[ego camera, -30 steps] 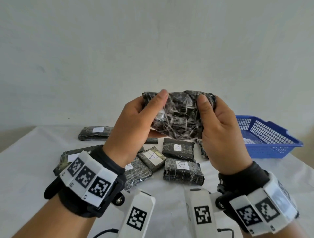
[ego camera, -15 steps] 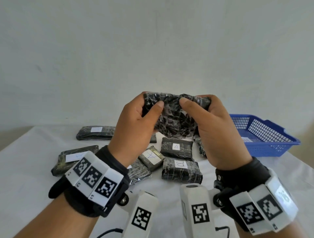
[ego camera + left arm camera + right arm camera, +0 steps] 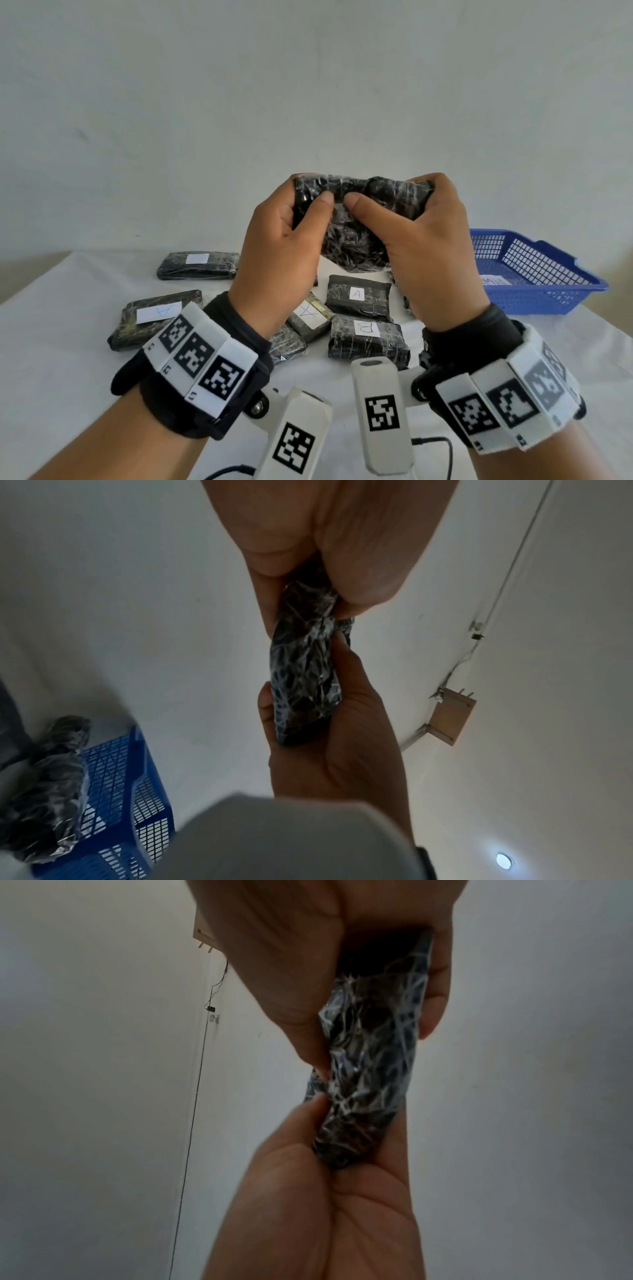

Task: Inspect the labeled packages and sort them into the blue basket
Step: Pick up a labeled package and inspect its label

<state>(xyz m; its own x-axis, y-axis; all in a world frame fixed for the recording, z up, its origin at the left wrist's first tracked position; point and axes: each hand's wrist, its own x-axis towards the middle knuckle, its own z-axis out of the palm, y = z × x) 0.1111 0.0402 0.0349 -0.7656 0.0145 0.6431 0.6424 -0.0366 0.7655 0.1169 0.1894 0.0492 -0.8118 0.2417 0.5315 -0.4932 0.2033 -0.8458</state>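
I hold one black package (image 3: 356, 226) wrapped in crinkled clear film up over the table with both hands. My left hand (image 3: 310, 192) grips its left end and my right hand (image 3: 394, 192) its right end, thumbs nearly meeting on the near face. No label shows on it. The left wrist view shows the package (image 3: 304, 674) edge-on between the two hands, and so does the right wrist view (image 3: 369, 1069). The blue basket (image 3: 548, 301) stands at the right of the table, with a white label (image 3: 493, 281) showing inside it.
Several wrapped black packages lie on the white table under my hands: one marked A (image 3: 358, 298), one marked B (image 3: 368, 339), a tilted one (image 3: 310, 313), and two at the left (image 3: 154, 318) (image 3: 198, 265). Another package (image 3: 44, 791) lies next to the basket (image 3: 116, 777).
The package has tipped so its broad face turns away from me. My thumbs have slid from its sides toward the middle, and both hands have dropped slightly.
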